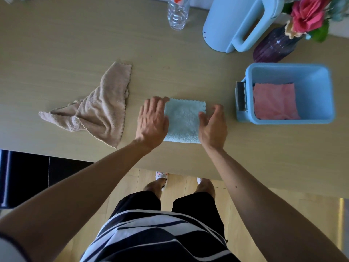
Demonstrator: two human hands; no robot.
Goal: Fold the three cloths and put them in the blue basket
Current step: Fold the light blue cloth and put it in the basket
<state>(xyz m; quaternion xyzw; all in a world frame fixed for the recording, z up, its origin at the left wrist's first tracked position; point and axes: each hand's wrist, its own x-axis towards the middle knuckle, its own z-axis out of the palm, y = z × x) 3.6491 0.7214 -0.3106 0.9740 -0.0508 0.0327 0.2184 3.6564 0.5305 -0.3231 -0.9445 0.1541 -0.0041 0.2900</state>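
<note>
On table (170, 63): L hand (153, 121) fingers flat on blue cloth (183, 121); R hand (213, 125) fingers loose.

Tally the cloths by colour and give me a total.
Pink cloth, in the blue basket: 1
Light blue cloth, folded: 1
Beige cloth, unfolded: 1
Total: 3

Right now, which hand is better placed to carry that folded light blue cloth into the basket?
Probably the right hand: it is at the edge of the light blue cloth nearest the blue basket; the left hand rests on the far edge.
</note>
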